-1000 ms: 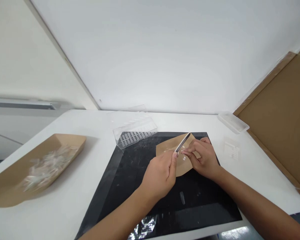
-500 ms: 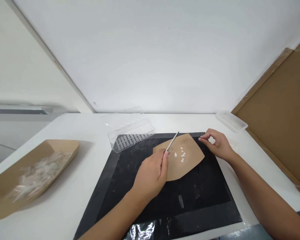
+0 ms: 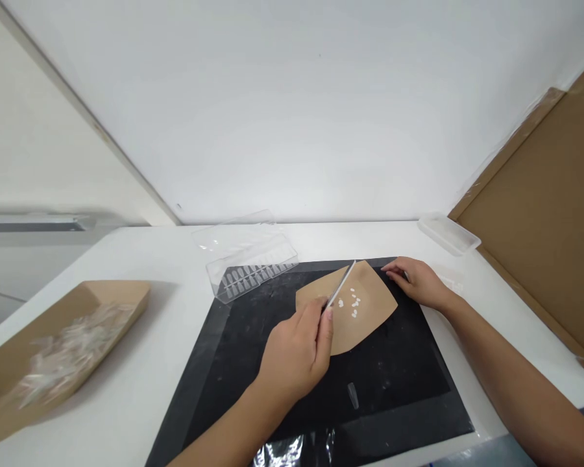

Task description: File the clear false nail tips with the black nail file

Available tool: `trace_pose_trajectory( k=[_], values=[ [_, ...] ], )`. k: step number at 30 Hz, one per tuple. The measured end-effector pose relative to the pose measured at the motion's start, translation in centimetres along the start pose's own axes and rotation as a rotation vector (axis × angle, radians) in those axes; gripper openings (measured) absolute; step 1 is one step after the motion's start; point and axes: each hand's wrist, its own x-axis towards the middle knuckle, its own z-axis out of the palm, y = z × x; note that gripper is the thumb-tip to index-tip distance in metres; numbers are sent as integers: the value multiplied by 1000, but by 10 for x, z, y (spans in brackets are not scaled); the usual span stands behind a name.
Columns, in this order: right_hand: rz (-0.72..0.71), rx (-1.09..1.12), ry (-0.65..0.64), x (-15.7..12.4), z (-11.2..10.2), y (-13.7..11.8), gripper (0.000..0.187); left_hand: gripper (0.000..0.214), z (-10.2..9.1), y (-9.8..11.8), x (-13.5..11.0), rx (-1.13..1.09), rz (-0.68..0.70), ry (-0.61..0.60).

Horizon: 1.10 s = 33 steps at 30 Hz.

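Observation:
My left hand (image 3: 296,360) is shut on a slim metal tool (image 3: 341,284), which slants up across a kraft paper sheet (image 3: 370,311). Its tip reaches the sheet's far edge. Several small white pieces (image 3: 353,303) lie on the paper just right of the tool. My right hand (image 3: 415,282) holds nothing, with its curled fingers near the sheet's upper right edge. The paper lies on a black mat (image 3: 389,383), and a single transparent nail tip (image 3: 353,395) lies on the mat below it.
A transparent tray of nail tips (image 3: 251,271) overlaps the mat's far edge, with its lid (image 3: 233,237) behind it. A kraft tray (image 3: 73,353) holds a heap of transparent tips on the left. A white plastic tray (image 3: 448,233) and cardboard panel (image 3: 530,194) stand at the right.
The paper now lies flat. My right hand has moved right, off the paper, to its edge. The tool has tilted rightward, and the view has shifted slightly.

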Motion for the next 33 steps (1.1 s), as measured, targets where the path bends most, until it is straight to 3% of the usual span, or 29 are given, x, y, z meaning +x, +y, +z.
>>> trace_pose_trajectory(
  k=[4,7,12,17,24,30,32,33],
  values=[
    [-38,-14,-36,-2,-1,0,20,23,0,3,-1,40,91,2],
    [-73,3,-50,-2,0,0,17,25,2,5,-2,41,116,-65],
    [-80,40,-63,-1,1,0,9,38,4,4,-4,42,34,-233],
    [-94,56,-56,0,-1,-1,11,44,3,4,-4,17,1,-218],
    [-105,-26,144,0,-4,-4,17,80,0,2,-4,132,18,-261],
    [-234,86,491,-11,-20,-43,13,59,0,0,-1,191,-25,-227],
    [-332,161,509,-18,-27,-66,19,47,0,-1,0,173,-77,-145],
    [-401,207,459,-23,-29,-80,24,40,1,-1,0,166,-101,-99]
  ],
)
